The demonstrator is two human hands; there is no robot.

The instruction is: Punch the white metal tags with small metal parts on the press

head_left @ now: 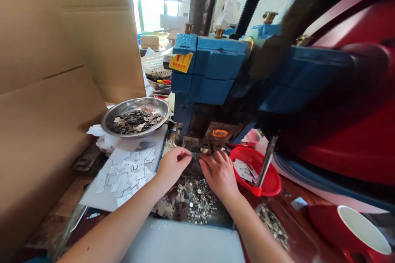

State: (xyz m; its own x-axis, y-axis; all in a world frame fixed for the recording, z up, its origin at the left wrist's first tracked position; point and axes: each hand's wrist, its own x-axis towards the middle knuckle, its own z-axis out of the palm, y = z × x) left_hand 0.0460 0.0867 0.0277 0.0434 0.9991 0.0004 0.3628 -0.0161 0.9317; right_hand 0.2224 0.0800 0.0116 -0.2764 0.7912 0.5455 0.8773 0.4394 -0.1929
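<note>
Under the blue press (pixel 210 70), both hands meet at a small flat metal plate (pixel 195 155) in front of the tooling. My left hand (pixel 173 164) pinches the plate's left end between thumb and fingertips. From the other side my right hand (pixel 220 174) has its fingers bent at the right end, closed on it as far as I can see. Part of the plate is hidden by the fingers. Just below the hands lie many small shiny metal pins (pixel 200 201) and flat metal pieces (pixel 166 207) on the press bed.
Left, flat white metal plates (pixel 131 172) lie on a white board (pixel 92 199); behind stands a steel bowl (pixel 106 121) of dark metal pieces. Right are a red basket (pixel 274 189) with plates, a metal lever (pixel 268 160) and a red mug (pixel 327 222). Cardboard (pixel 46 131) walls the left.
</note>
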